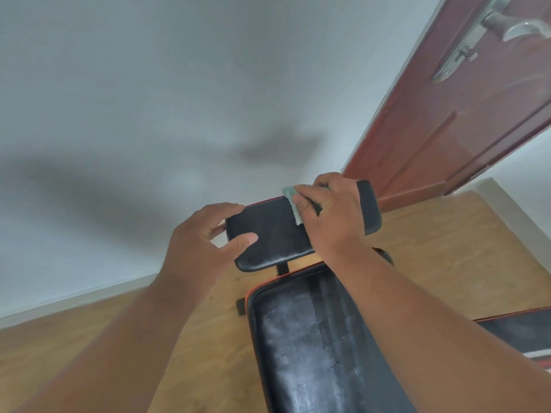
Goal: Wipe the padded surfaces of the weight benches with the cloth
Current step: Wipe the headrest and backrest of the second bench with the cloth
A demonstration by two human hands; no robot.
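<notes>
A black padded headrest (269,236) with red piping sits at the far end of the weight bench. Its long black pad (310,347) runs toward me, scuffed and streaked. My right hand (328,213) presses a pale green cloth (293,201) onto the headrest's upper right part, fingers closed over it. My left hand (205,236) is at the headrest's left edge, fingers over the top edge and thumb on the pad face. Most of the cloth is hidden under my right hand.
A grey wall (149,99) rises just behind the headrest. A red-brown door (447,120) with a metal handle (507,28) stands open at the right. The floor (447,248) is light wood. A second black pad (518,329) with red trim lies at the right edge.
</notes>
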